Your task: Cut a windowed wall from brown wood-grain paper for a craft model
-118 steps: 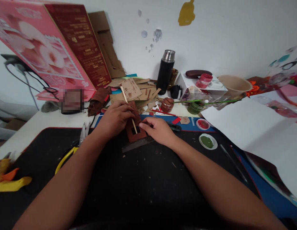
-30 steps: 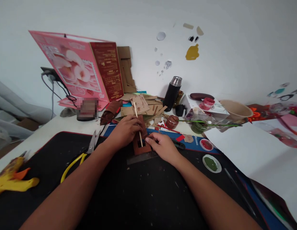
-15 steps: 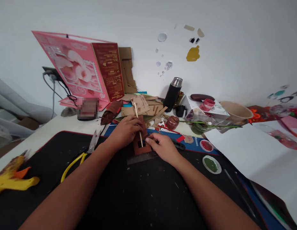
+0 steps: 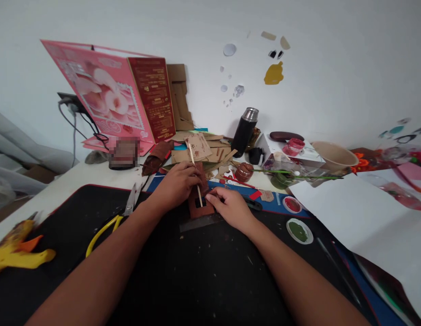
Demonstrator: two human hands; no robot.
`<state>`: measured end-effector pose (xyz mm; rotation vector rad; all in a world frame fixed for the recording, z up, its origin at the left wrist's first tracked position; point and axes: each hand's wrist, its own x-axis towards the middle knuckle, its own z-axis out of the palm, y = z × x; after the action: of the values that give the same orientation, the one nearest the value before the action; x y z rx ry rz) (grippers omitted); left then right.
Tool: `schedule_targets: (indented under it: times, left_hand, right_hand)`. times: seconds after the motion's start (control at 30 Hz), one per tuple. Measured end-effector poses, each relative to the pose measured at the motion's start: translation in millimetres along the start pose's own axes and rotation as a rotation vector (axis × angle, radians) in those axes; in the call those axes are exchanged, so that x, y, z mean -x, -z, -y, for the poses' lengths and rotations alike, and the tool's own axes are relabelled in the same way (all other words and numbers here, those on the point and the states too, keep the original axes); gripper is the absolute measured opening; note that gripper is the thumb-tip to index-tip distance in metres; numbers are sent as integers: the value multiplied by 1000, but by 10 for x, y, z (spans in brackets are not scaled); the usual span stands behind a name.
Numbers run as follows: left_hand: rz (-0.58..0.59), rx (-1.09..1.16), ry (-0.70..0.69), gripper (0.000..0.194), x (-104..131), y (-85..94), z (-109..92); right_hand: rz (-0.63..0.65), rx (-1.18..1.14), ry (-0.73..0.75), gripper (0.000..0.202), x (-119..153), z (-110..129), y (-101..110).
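A flat brown piece (image 4: 206, 211) with a rectangular cut-out lies on the black mat in front of me. Across it runs a thin pale wooden stick (image 4: 199, 195), its lower end over the cut-out and its upper end pointing to the wall. My left hand (image 4: 179, 182) is closed with bent fingers on the stick, partly covering its middle and the piece's left side. My right hand (image 4: 232, 208) pinches at the piece's right edge, thumb nearest the cut-out; its fingertips are partly hidden. A clear strip (image 4: 198, 223) lies just in front of the piece.
Yellow-handled scissors (image 4: 130, 201) lie beside my left forearm, a yellow tool (image 4: 25, 249) further left. Right of my hands are a dark cutter (image 4: 254, 204) and lids of red (image 4: 292, 204) and green paint (image 4: 299, 231). Behind stand cardboard scraps (image 4: 198, 145) and a black thermos (image 4: 244, 132).
The whole view has shifted very slightly. Both hands, the stick and the brown piece keep nearly the same places relative to one another.
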<state>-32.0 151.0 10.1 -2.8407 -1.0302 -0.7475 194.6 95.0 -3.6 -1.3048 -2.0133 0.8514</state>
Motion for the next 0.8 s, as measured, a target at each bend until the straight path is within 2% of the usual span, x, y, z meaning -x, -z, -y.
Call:
schedule_targets:
  times: [0.23, 0.53, 0.8]
  left_hand:
    - [10, -33, -9, 27, -9, 20, 8]
    - [-18, -67, -35, 29, -12, 62, 13]
    - [-54, -72, -49, 27, -7, 66, 6]
  right_hand:
    - [-3, 28, -3, 17, -6, 4, -12]
    - [5, 194, -4, 15, 1, 114, -35]
    - [-1, 203, -24, 14, -2, 144, -54]
